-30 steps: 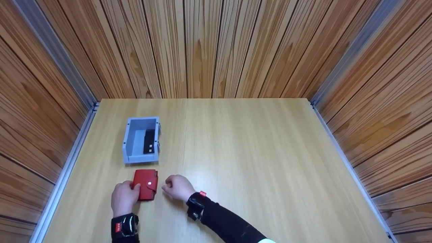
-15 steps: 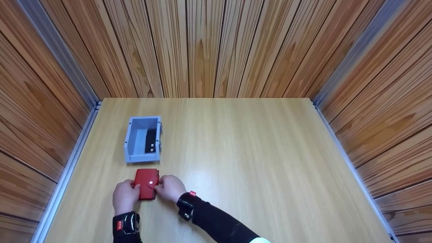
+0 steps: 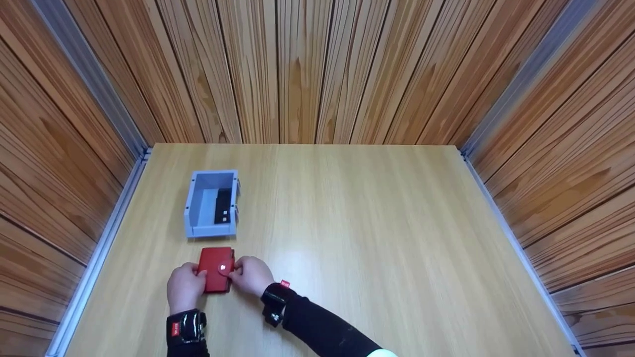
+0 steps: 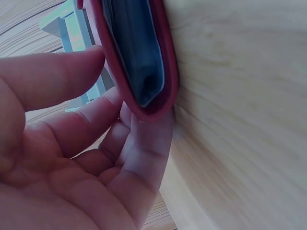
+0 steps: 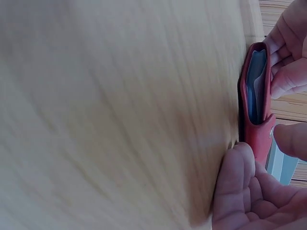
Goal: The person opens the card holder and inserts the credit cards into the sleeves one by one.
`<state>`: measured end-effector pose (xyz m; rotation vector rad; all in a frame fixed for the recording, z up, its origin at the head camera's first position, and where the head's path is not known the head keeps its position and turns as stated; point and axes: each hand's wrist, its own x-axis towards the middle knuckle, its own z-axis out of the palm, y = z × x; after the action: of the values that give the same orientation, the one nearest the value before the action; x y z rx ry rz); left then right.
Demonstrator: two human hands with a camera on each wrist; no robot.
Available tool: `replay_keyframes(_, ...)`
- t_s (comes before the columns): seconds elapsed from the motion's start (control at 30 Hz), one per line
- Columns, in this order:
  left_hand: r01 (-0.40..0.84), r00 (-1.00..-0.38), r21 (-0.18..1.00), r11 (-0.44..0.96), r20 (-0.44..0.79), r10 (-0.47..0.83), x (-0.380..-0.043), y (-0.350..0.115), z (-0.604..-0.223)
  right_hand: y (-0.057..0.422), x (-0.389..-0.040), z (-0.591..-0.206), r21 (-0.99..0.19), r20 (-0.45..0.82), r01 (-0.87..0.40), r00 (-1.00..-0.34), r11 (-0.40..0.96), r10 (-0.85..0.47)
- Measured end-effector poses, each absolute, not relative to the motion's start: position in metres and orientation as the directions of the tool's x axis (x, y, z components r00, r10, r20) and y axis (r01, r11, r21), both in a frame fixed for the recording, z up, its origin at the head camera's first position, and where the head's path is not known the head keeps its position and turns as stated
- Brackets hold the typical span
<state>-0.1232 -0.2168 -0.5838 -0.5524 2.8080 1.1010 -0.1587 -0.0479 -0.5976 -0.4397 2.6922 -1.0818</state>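
A red card wallet (image 3: 212, 277) lies closed near the front left of the table, its strap fastened by a round metal snap (image 3: 222, 267). My left hand (image 3: 186, 287) pinches its left side, thumb on top and fingers around the lower edge. From the right, my right hand (image 3: 252, 277) pinches the strap side, the thumb (image 5: 291, 140) close by the snap and curled fingers (image 5: 233, 175) at the edge below. Through the open end of the wallet (image 4: 169, 57), bluish-grey card sleeves show in the left wrist view.
A blue-grey plastic bin (image 3: 211, 231) stands just beyond the wallet. Inside it, along the right wall, lies a black flat object (image 3: 222, 206) with small white squares. Wood-panelled walls (image 3: 297, 74) enclose the wooden table (image 3: 372, 238) at the back and sides.
My right hand has moved left from beside the wallet and taken hold of its strap side. The left hand keeps its grip, and the wallet stays closed. The head view has shifted slightly.
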Motion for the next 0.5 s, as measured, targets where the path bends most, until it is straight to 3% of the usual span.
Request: replay_keyframes(0.5, -0.386, -0.922, 0.677, 0.626, -0.251, -0.296, -0.1189, -0.213, -0.5825, -0.0454, -0.1568, -0.5968, -0.768, -0.127, -0.093, -0.947, 0.633, -0.294)
